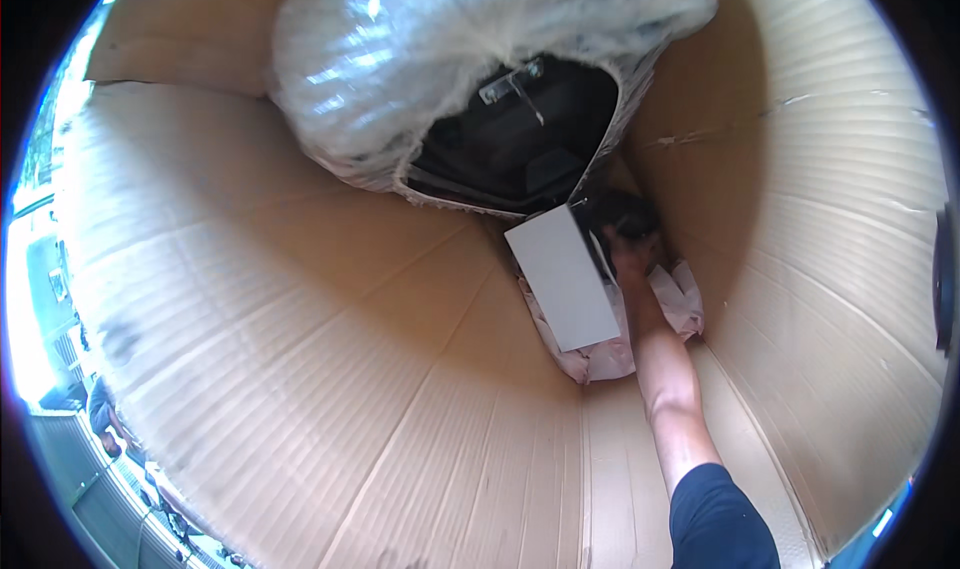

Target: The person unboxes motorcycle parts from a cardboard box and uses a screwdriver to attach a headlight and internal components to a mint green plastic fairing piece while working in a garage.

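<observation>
My right arm reaches down from the lower right, in a dark short sleeve, deep into a large cardboard box (380, 369). At the bottom of the box my right hand (634, 251) is closed on a black object (622, 212), whose kind is hidden by shadow. Just left of the hand, a white box (563, 279) lies tilted. Crumpled pinkish paper (680, 299) spreads under and around the white box and beside my wrist. My left hand is out of view.
Above the hand, a bulky thing wrapped in clear plastic film (400, 79) fills the box's far side, with a glossy black panel (520, 134) showing through an opening. Cardboard walls surround my arm. Beyond the left rim, a person (105, 419) is partly visible.
</observation>
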Demonstrator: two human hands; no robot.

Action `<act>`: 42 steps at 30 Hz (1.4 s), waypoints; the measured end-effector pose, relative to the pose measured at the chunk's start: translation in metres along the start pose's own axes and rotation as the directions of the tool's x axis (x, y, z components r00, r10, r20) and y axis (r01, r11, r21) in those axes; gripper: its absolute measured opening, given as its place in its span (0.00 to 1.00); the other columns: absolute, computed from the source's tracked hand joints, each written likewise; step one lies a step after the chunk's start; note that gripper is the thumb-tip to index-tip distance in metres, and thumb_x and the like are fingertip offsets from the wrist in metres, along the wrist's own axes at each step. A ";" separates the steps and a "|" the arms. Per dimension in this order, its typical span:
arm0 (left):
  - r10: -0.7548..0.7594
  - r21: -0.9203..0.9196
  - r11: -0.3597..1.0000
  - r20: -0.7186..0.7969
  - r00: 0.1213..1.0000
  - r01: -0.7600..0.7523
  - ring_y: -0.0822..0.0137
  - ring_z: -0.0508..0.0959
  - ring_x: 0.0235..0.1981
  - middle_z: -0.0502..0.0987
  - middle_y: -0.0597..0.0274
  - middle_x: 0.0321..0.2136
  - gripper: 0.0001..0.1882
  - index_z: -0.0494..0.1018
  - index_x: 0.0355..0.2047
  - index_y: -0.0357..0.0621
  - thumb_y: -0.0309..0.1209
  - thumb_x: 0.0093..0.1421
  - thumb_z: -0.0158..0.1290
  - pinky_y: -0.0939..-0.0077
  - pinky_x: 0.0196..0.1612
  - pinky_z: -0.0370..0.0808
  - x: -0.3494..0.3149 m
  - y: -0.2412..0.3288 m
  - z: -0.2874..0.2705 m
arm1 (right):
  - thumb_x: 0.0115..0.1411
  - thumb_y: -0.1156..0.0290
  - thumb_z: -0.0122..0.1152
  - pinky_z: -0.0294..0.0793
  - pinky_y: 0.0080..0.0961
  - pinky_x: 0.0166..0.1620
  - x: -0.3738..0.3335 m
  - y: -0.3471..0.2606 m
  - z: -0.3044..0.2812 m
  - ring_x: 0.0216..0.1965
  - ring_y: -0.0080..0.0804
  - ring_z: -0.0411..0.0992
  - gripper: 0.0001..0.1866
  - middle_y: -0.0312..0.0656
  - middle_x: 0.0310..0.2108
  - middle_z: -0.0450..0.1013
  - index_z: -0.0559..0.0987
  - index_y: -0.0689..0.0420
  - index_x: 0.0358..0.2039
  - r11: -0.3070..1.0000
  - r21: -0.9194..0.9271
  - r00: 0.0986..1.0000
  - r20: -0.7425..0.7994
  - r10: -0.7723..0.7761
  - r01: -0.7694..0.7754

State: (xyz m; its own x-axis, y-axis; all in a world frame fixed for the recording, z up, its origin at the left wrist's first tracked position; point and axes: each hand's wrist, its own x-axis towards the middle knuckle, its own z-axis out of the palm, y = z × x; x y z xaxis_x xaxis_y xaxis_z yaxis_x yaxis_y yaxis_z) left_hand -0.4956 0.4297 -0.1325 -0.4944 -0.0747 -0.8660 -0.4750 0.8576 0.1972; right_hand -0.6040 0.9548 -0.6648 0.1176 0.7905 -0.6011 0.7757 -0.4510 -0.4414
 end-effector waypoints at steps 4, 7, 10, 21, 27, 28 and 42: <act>0.088 -0.024 0.996 -0.072 0.994 -0.090 0.46 0.54 0.65 0.50 0.42 0.64 0.66 0.44 0.68 0.38 0.51 0.36 0.71 0.55 0.65 0.57 -0.023 0.009 -0.007 | 0.28 0.58 0.81 0.59 0.48 0.64 -0.082 -0.050 -0.064 0.64 0.60 0.53 0.67 0.61 0.63 0.52 0.49 0.53 0.67 0.907 0.291 0.929 0.118 -0.350 0.304; 0.165 -0.046 0.984 -0.166 0.972 -0.174 0.46 0.55 0.64 0.50 0.42 0.64 0.66 0.45 0.68 0.39 0.50 0.35 0.71 0.55 0.64 0.57 -0.050 0.013 -0.016 | 0.30 0.66 0.79 0.60 0.48 0.63 -0.148 -0.099 -0.136 0.63 0.59 0.56 0.63 0.59 0.62 0.54 0.52 0.48 0.67 0.644 -0.059 0.642 0.185 -0.744 0.763; 0.263 -0.042 0.955 -0.333 0.906 -0.293 0.46 0.55 0.64 0.51 0.42 0.64 0.66 0.45 0.68 0.39 0.49 0.34 0.72 0.54 0.64 0.58 -0.087 0.015 -0.030 | 0.33 0.68 0.79 0.61 0.46 0.63 -0.210 -0.153 -0.188 0.61 0.56 0.58 0.61 0.57 0.61 0.56 0.52 0.50 0.67 0.678 -0.041 0.679 0.076 -0.730 0.734; 0.551 0.326 0.826 -0.635 0.542 -0.459 0.34 0.52 0.64 0.46 0.40 0.66 0.67 0.43 0.69 0.46 0.58 0.35 0.68 0.38 0.64 0.51 -0.241 0.063 -0.100 | 0.46 0.57 0.69 0.67 0.43 0.56 -0.413 -0.251 -0.366 0.56 0.41 0.64 0.45 0.44 0.56 0.63 0.60 0.51 0.63 0.464 0.885 0.790 0.263 -0.553 0.030; 0.538 -0.435 0.417 -0.590 0.603 -0.798 0.48 0.61 0.61 0.53 0.46 0.63 0.69 0.37 0.70 0.51 0.49 0.35 0.72 0.50 0.61 0.61 -0.229 0.078 -0.120 | 0.52 0.39 0.54 0.67 0.50 0.58 -0.528 -0.207 -0.472 0.59 0.45 0.63 0.42 0.42 0.60 0.62 0.62 0.48 0.63 0.201 0.849 0.510 0.465 -0.724 -0.488; 0.518 -0.495 0.409 -0.566 0.642 -0.767 0.48 0.60 0.63 0.52 0.46 0.64 0.69 0.36 0.70 0.53 0.47 0.35 0.71 0.52 0.63 0.60 -0.226 0.073 -0.120 | 0.52 0.40 0.57 0.65 0.46 0.59 -0.541 -0.198 -0.486 0.59 0.44 0.63 0.44 0.42 0.60 0.62 0.61 0.50 0.64 0.131 0.833 0.516 0.448 -0.730 -0.537; 0.619 -0.983 0.185 0.099 0.779 -0.021 0.63 0.77 0.35 0.73 0.62 0.36 0.26 0.67 0.52 0.45 0.40 0.56 0.58 0.61 0.40 0.78 -0.198 -0.043 -0.103 | 0.47 0.42 0.62 0.69 0.41 0.58 -0.774 0.008 -0.668 0.55 0.42 0.68 0.45 0.46 0.55 0.69 0.66 0.56 0.61 0.313 0.876 0.520 0.472 -0.712 -0.368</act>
State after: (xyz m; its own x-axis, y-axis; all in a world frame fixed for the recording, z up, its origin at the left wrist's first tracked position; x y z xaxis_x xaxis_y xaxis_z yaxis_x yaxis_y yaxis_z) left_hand -0.4514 0.3551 0.0779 -0.6069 0.5229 -0.5985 -0.7924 -0.3401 0.5064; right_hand -0.2747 0.6157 0.2416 -0.7840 0.5361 -0.3130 -0.3437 -0.7947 -0.5003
